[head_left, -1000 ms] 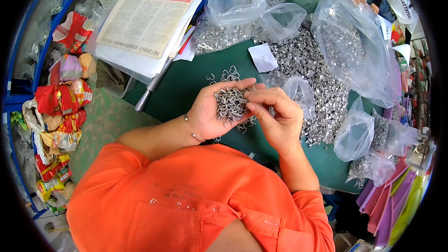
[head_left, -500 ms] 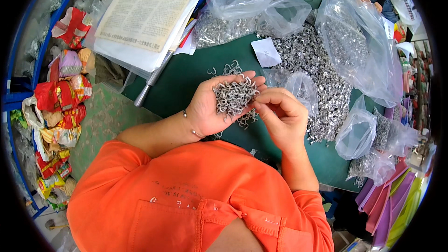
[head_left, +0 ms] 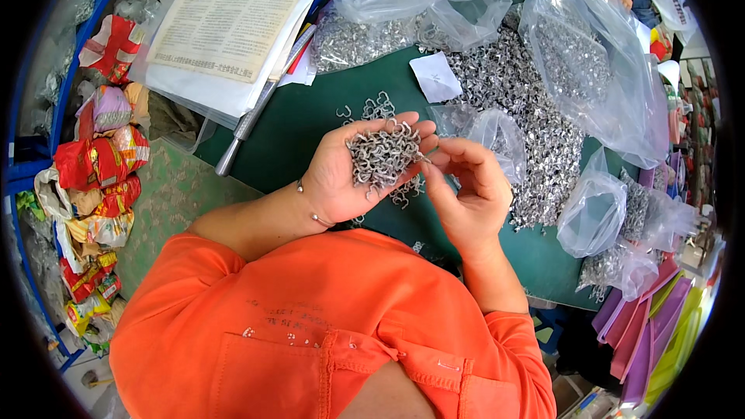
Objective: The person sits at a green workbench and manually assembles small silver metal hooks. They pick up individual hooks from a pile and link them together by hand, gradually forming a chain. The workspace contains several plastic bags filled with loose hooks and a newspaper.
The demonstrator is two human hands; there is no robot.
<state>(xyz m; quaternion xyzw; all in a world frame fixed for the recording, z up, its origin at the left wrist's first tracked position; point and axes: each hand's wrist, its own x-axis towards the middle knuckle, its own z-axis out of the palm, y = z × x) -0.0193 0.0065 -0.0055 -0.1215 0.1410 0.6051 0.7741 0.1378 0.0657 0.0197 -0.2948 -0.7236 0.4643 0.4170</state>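
Observation:
My left hand (head_left: 329, 177) is cupped palm up over the table, cradling a heap of small curved grey metal hooks (head_left: 382, 157). Close by on its right, my right hand (head_left: 472, 190) has thumb and forefinger brought together at the heap's edge. A small metal piece (head_left: 424, 158), apparently one of the hooks, shows at those fingertips. More loose hooks (head_left: 379, 106) lie on the green tabletop (head_left: 289, 130) just beyond my left fingers, and a few others show below that hand, partly covered by it.
A newspaper (head_left: 221, 27) lies on a stack at the far left, beside a metal rod (head_left: 252, 120). Shiny metal pieces (head_left: 551, 163) spread across the right side, with clear plastic bags (head_left: 594, 70) around them. Colourful packets (head_left: 97, 159) fill the left side; purple and pink strips (head_left: 644, 326) hang at right.
The right thumb and forefinger have drawn slightly back from the heap, and a small metal piece now shows at their tips. The left hand keeps its cupped pose; the whole view has shifted slightly.

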